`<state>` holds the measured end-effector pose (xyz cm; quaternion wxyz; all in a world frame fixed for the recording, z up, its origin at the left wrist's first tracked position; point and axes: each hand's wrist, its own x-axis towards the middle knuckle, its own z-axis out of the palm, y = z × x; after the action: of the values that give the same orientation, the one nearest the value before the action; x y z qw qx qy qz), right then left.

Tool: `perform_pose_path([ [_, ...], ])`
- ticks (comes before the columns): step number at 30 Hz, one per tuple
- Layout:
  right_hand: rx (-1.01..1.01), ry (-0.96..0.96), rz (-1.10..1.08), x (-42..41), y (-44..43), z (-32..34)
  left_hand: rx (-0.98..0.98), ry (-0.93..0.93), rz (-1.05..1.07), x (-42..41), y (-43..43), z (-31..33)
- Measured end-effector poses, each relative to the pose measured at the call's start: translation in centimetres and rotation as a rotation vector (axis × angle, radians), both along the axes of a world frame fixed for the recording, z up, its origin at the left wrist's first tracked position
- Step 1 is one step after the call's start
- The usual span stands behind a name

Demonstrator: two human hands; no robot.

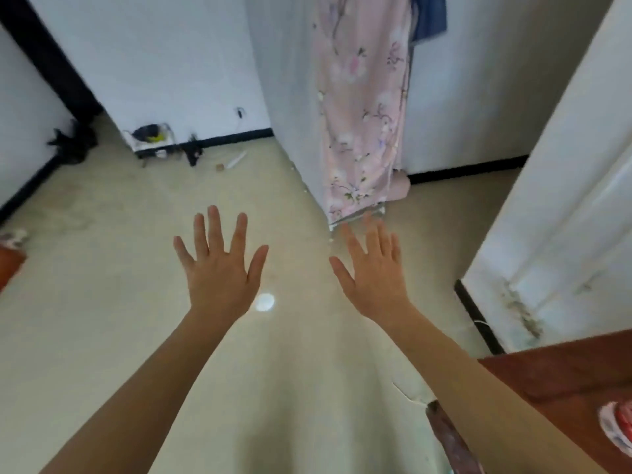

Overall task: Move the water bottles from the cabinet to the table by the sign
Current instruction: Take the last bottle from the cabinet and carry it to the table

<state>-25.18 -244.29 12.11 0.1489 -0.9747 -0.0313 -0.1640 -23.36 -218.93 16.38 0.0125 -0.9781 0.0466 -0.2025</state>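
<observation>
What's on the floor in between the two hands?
In the head view, only pale floor lies between the left hand and the right hand, with one small round white spot on it, nearer the left wrist.

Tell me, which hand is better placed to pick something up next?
Right, but only slightly. The left hand and right hand are both empty, fingers spread above the floor; no bottle or cabinet shows. The right forearm lies next to the brown wooden surface.

A plain room in a home: a pink floral curtain (pixel 362 107) hangs by a white wall (pixel 164 63), household clutter (pixel 154 140) lies on the pale floor (pixel 102 302), and a wooden tabletop (pixel 564 378) stands nearby.
</observation>
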Motion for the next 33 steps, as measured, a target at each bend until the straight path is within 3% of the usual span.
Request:
perform_pose_path([
  [4, -0.023, -0.148, 0.229, 3.0, 14.0, 4.8, -0.033, -0.044, 0.262, -3.7, 14.3, 2.7],
  [11, -0.026, -0.309, 0.683, 3.7, 46.8, 11.5, 0.012, -0.201, 0.68, -14.4, 42.7, 8.1],
  [18, 0.018, -0.367, 0.975, 3.0, 68.8, 11.9, 0.065, -0.227, 0.921, -20.8, 59.9, 9.3],
  [24, 0.054, -0.395, 1.103, 6.8, 82.3, 11.1, 0.01, -0.236, 1.087, -18.6, 71.2, 7.7],
  [33, 0.144, -0.381, 1.207, 21.5, 101.9, 13.5, 0.014, -0.267, 1.17, -5.7, 87.9, 9.4],
])
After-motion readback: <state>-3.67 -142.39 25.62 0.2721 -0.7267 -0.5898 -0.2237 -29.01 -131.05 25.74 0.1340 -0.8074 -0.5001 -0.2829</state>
